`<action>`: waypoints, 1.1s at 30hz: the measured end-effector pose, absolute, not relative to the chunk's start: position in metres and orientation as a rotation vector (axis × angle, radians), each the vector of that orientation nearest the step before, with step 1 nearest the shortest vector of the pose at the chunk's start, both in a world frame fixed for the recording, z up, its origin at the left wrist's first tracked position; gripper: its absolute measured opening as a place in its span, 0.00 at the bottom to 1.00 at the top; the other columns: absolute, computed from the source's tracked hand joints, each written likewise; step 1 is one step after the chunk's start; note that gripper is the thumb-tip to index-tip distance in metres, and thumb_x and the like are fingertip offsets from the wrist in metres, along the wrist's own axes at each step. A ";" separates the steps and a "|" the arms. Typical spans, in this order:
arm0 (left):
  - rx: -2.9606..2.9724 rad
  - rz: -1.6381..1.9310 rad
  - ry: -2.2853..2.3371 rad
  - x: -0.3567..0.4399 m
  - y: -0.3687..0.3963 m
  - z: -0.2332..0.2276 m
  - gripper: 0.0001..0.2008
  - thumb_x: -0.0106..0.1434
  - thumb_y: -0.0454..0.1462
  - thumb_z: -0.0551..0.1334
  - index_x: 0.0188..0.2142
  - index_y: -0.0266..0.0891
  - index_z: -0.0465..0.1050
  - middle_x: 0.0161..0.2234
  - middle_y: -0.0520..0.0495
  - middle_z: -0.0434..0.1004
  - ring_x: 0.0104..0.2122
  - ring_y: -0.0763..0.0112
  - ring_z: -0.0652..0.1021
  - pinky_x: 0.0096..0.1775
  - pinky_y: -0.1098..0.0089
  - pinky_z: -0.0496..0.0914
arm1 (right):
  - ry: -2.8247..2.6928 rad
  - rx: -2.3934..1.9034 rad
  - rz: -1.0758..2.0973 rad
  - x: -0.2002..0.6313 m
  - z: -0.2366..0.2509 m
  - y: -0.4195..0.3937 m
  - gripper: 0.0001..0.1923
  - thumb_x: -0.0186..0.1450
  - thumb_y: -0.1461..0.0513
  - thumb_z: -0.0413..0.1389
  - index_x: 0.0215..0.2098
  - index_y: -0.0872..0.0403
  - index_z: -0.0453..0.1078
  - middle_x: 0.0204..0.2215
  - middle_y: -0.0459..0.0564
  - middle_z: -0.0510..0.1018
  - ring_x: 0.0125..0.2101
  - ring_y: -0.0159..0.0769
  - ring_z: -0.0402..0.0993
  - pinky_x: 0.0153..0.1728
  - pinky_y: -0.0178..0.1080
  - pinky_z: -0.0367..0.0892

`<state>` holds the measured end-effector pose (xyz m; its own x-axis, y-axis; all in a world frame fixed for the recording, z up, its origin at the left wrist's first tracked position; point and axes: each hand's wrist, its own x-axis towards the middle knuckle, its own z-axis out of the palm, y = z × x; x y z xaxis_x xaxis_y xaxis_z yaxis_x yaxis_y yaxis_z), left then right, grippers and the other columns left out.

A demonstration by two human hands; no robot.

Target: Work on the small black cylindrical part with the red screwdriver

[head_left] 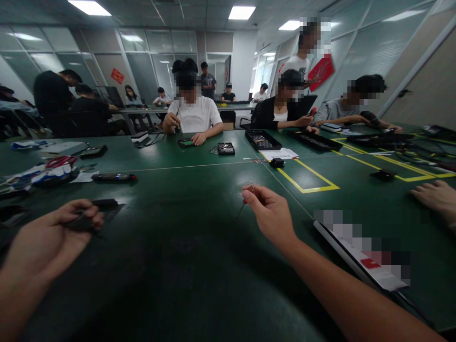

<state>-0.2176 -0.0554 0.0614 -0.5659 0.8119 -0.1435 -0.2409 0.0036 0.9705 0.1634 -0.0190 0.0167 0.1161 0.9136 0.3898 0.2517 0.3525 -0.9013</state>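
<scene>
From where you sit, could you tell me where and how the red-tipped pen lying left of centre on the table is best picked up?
Probably at its dark middle barrel, pinched from above. The pen lies flat and lengthwise on the green table, its long sides bare, with papers and gloves only off its left end. Your left hand is nearer, but already holds a dark part.

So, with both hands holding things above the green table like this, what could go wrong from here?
1. The right hand pinches a thin small screwdriver only at its top; it might slip and drop onto the dark green table.
2. The left hand grips a flat black device by one end, so it may tilt or slide out.
3. Another person's hand rests close on the right; a sideways move could bump it.
</scene>
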 end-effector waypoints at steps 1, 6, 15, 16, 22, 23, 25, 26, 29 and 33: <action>0.608 1.639 1.404 -0.203 -0.050 0.058 0.09 0.55 0.26 0.53 0.34 0.33 0.69 0.29 0.48 0.69 0.31 0.71 0.70 0.32 0.73 0.69 | -1.406 -1.151 0.688 0.163 0.017 -0.019 0.14 0.64 0.51 0.61 0.40 0.53 0.80 0.30 0.49 0.82 0.31 0.39 0.76 0.33 0.41 0.69; 0.830 1.362 1.111 -0.122 -0.028 0.037 0.19 0.47 0.27 0.65 0.40 0.36 0.70 0.34 0.50 0.70 0.34 0.71 0.72 0.36 0.72 0.70 | -1.422 -1.164 0.668 0.164 0.019 -0.019 0.13 0.66 0.52 0.60 0.36 0.53 0.78 0.27 0.47 0.80 0.28 0.36 0.73 0.30 0.38 0.67; 1.347 1.156 1.006 -0.046 -0.007 -0.019 0.19 0.53 0.30 0.69 0.44 0.37 0.69 0.42 0.48 0.76 0.44 0.69 0.77 0.51 0.66 0.69 | -1.462 -1.111 0.696 0.164 0.013 -0.020 0.15 0.70 0.50 0.57 0.34 0.52 0.74 0.25 0.45 0.75 0.26 0.34 0.69 0.28 0.37 0.63; 1.375 1.134 0.999 -0.045 -0.006 -0.022 0.19 0.54 0.32 0.70 0.45 0.37 0.70 0.43 0.47 0.77 0.46 0.68 0.77 0.53 0.65 0.69 | -1.462 -1.099 0.698 0.164 0.012 -0.020 0.15 0.70 0.50 0.57 0.34 0.52 0.73 0.26 0.45 0.75 0.26 0.33 0.69 0.29 0.37 0.63; 1.449 1.036 0.967 -0.047 -0.012 -0.036 0.25 0.60 0.38 0.68 0.56 0.39 0.69 0.48 0.45 0.79 0.50 0.63 0.79 0.57 0.58 0.70 | -1.480 -1.091 0.699 0.162 0.009 -0.021 0.14 0.71 0.51 0.57 0.34 0.52 0.72 0.26 0.44 0.75 0.27 0.33 0.69 0.29 0.38 0.63; 1.457 1.019 0.969 -0.046 -0.014 -0.037 0.24 0.60 0.38 0.67 0.55 0.39 0.69 0.48 0.45 0.79 0.50 0.62 0.79 0.57 0.57 0.70 | -1.481 -1.091 0.689 0.162 0.009 -0.021 0.13 0.70 0.52 0.57 0.34 0.52 0.72 0.26 0.44 0.75 0.27 0.34 0.69 0.30 0.38 0.63; 1.501 1.004 0.985 -0.045 -0.016 -0.040 0.21 0.60 0.38 0.67 0.53 0.38 0.70 0.47 0.44 0.78 0.50 0.61 0.79 0.56 0.57 0.70 | -1.478 -1.089 0.667 0.162 0.008 -0.021 0.12 0.69 0.53 0.59 0.35 0.52 0.72 0.27 0.45 0.75 0.28 0.34 0.70 0.31 0.38 0.64; 1.531 1.009 1.002 -0.044 -0.017 -0.040 0.20 0.60 0.37 0.67 0.52 0.38 0.71 0.48 0.43 0.78 0.50 0.61 0.78 0.57 0.56 0.70 | -1.474 -1.085 0.658 0.162 0.008 -0.021 0.11 0.69 0.53 0.59 0.36 0.52 0.72 0.28 0.45 0.76 0.29 0.34 0.70 0.32 0.39 0.65; 1.600 1.037 1.057 -0.044 -0.016 -0.043 0.20 0.61 0.37 0.67 0.53 0.38 0.73 0.52 0.42 0.77 0.54 0.59 0.76 0.60 0.55 0.67 | -1.434 -1.064 0.621 0.163 0.009 -0.024 0.10 0.70 0.54 0.59 0.38 0.51 0.73 0.29 0.45 0.77 0.29 0.34 0.71 0.32 0.39 0.65; 1.600 1.051 1.057 -0.046 -0.012 -0.048 0.21 0.61 0.38 0.67 0.54 0.40 0.74 0.54 0.43 0.77 0.56 0.59 0.75 0.62 0.55 0.65 | -1.356 -1.002 0.541 0.162 0.012 -0.030 0.09 0.72 0.55 0.56 0.39 0.50 0.74 0.28 0.44 0.76 0.28 0.33 0.71 0.30 0.38 0.66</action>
<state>-0.0455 -0.0116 -0.0482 0.2667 0.9504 0.1599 0.1659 -0.2088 0.9638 0.1621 -0.0304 0.0118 0.1848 0.8190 0.5432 0.2201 0.5042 -0.8351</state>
